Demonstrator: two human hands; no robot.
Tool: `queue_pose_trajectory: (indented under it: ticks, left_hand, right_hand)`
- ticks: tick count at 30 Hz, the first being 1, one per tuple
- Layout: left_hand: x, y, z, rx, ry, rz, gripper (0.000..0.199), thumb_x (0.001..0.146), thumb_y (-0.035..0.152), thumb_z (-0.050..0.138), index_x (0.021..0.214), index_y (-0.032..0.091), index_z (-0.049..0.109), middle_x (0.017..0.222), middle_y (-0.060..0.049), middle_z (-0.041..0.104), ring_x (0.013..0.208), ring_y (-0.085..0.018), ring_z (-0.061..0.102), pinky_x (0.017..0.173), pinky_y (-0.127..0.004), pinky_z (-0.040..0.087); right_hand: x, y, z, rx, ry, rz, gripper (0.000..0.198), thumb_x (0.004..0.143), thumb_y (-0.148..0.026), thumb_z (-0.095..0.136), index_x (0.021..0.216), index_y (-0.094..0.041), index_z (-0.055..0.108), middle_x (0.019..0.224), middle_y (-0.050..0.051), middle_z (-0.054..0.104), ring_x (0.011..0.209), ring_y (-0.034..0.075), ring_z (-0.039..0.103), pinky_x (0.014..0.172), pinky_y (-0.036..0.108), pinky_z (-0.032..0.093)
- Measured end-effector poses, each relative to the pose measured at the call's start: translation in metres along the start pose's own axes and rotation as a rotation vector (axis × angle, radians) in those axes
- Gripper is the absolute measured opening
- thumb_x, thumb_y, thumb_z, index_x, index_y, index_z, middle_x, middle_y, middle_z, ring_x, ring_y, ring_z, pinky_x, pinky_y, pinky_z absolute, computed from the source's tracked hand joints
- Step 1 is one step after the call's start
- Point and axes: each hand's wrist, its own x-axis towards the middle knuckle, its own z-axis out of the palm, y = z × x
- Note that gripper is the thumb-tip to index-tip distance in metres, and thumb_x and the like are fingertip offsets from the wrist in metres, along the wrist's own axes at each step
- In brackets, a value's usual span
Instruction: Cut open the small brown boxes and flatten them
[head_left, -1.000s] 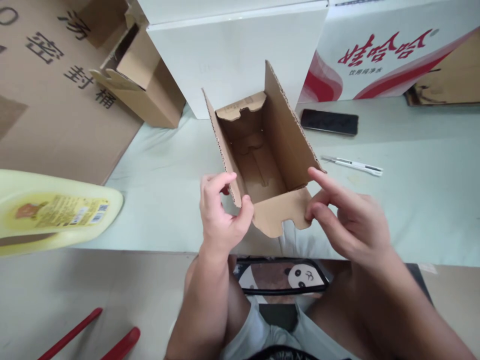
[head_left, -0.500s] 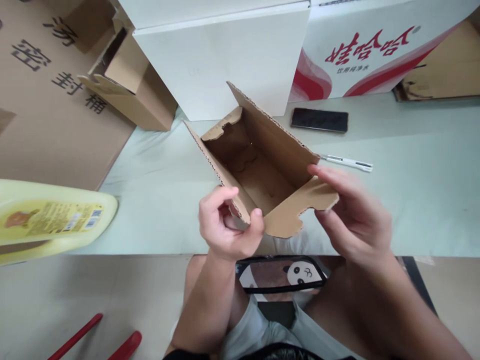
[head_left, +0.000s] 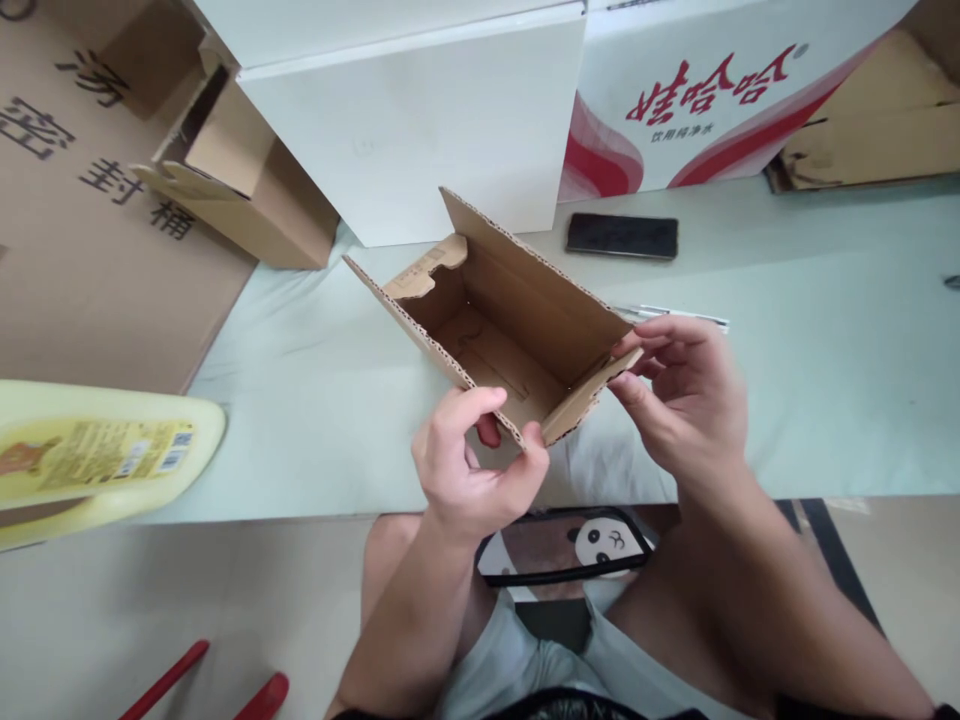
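Note:
A small brown cardboard box (head_left: 525, 270) is tilted above the table, its top open toward me and no contents visible inside. My left hand (head_left: 480, 460) pinches the near left wall at its corner, thumb and index finger on the cut edge. With my right hand (head_left: 675, 390) I grip the near end flap (head_left: 581, 405) between thumb and fingers; that flap stands roughly upright. At the far end another notched flap (head_left: 424, 270) leans inward. Partly behind my right fingers lies a white pen-like tool (head_left: 697, 318).
A black phone (head_left: 622, 236) lies beyond the box. White cartons (head_left: 420, 140) line the back. At left are another small cardboard box (head_left: 277, 200), a large brown carton (head_left: 150, 300) and a yellow bottle (head_left: 112, 450). The pale green tablecloth (head_left: 825, 380) ends near my lap.
My right hand has swung the near flap up from its outward fold. The box has shifted slightly, and my left hand has moved a little right along with its corner.

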Motion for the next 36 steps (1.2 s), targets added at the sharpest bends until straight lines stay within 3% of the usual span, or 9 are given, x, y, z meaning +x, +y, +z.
queue_pose_trajectory:
  ticks: [9, 13, 17, 22, 25, 26, 32, 33, 36]
  left_hand:
    - [-0.001, -0.005, -0.006, -0.194, -0.088, 0.014, 0.043, 0.090, 0.039, 0.069, 0.128, 0.019, 0.063, 0.079, 0.002, 0.057, 0.056, -0.010, 0.051, 0.046, -0.023, 0.044]
    - [-0.003, 0.011, -0.002, -0.195, -0.108, -0.007, 0.034, 0.092, 0.042, 0.062, 0.116, 0.018, 0.064, 0.076, 0.000, 0.059, 0.052, -0.011, 0.052, 0.043, -0.024, 0.043]
    - [-0.001, 0.035, 0.000, -0.165, -0.149, -0.065, 0.027, 0.099, 0.044, 0.052, 0.101, 0.019, 0.063, 0.063, 0.002, 0.055, 0.046, -0.011, 0.053, 0.041, -0.024, 0.044]
    - [0.008, 0.069, -0.012, -0.241, -0.197, -0.220, 0.034, 0.105, 0.048, 0.047, 0.097, 0.020, 0.065, 0.058, 0.003, 0.059, 0.045, -0.011, 0.060, 0.042, -0.026, 0.048]
    - [0.012, 0.073, -0.031, -0.283, -0.285, -0.261, 0.029, 0.107, 0.044, 0.049, 0.103, 0.021, 0.068, 0.063, 0.001, 0.063, 0.052, -0.013, 0.064, 0.046, -0.030, 0.054]
    - [0.013, 0.067, -0.038, -0.285, -0.268, -0.259, 0.028, 0.107, 0.042, 0.050, 0.104, 0.022, 0.069, 0.064, 0.001, 0.064, 0.054, -0.013, 0.064, 0.046, -0.031, 0.055]
    - [0.018, -0.020, -0.066, -0.167, 0.532, 0.120, 0.012, 0.085, 0.031, 0.070, 0.096, 0.029, 0.076, 0.066, 0.005, 0.057, 0.044, -0.008, 0.045, 0.035, -0.029, 0.042]
    - [0.017, -0.035, -0.067, -0.147, 0.535, -0.047, 0.013, 0.087, 0.032, 0.065, 0.094, 0.029, 0.076, 0.075, 0.003, 0.063, 0.053, -0.010, 0.054, 0.045, -0.033, 0.050]
    - [0.015, -0.066, -0.068, -0.201, 0.433, -0.241, 0.033, 0.091, 0.046, 0.053, 0.092, 0.025, 0.078, 0.101, -0.005, 0.072, 0.093, -0.019, 0.070, 0.064, -0.037, 0.060]
  right_hand:
    - [-0.001, 0.002, 0.004, 0.027, 0.019, -0.014, 0.032, 0.090, -0.028, 0.077, 0.117, -0.030, 0.060, 0.102, 0.000, 0.065, 0.073, 0.011, 0.057, 0.066, 0.029, 0.052]
    - [-0.001, -0.001, 0.010, -0.066, 0.167, -0.177, 0.027, 0.086, -0.024, 0.079, 0.105, -0.029, 0.060, 0.105, 0.000, 0.057, 0.067, 0.010, 0.051, 0.060, 0.030, 0.047]
    - [-0.001, -0.004, 0.012, -0.280, 0.197, -0.256, 0.014, 0.087, -0.021, 0.077, 0.091, -0.029, 0.066, 0.097, 0.004, 0.052, 0.083, 0.017, 0.056, 0.071, 0.036, 0.053]
    - [-0.001, -0.003, 0.008, -0.339, 0.011, -0.132, 0.009, 0.089, -0.031, 0.072, 0.096, -0.031, 0.077, 0.130, 0.011, 0.056, 0.128, 0.031, 0.057, 0.097, 0.051, 0.057]
    - [0.001, -0.002, 0.007, -0.229, -0.177, -0.054, 0.015, 0.090, -0.031, 0.070, 0.104, -0.028, 0.077, 0.125, 0.009, 0.066, 0.122, 0.028, 0.063, 0.103, 0.050, 0.056]
    - [0.001, -0.002, 0.007, -0.200, -0.225, -0.016, 0.016, 0.091, -0.029, 0.068, 0.104, -0.027, 0.076, 0.118, 0.008, 0.069, 0.113, 0.025, 0.067, 0.100, 0.048, 0.058]
    - [0.006, -0.004, 0.006, -0.166, -0.268, 0.076, 0.016, 0.089, -0.024, 0.063, 0.098, -0.025, 0.076, 0.098, 0.003, 0.073, 0.085, 0.019, 0.067, 0.087, 0.040, 0.060]
    - [0.006, -0.004, 0.006, -0.165, -0.270, 0.076, 0.016, 0.088, -0.023, 0.063, 0.097, -0.025, 0.076, 0.096, 0.003, 0.073, 0.084, 0.019, 0.067, 0.086, 0.040, 0.060]
    - [0.008, -0.003, 0.005, -0.163, -0.294, 0.083, 0.015, 0.088, -0.022, 0.063, 0.095, -0.026, 0.076, 0.093, 0.003, 0.073, 0.081, 0.018, 0.067, 0.084, 0.039, 0.060]
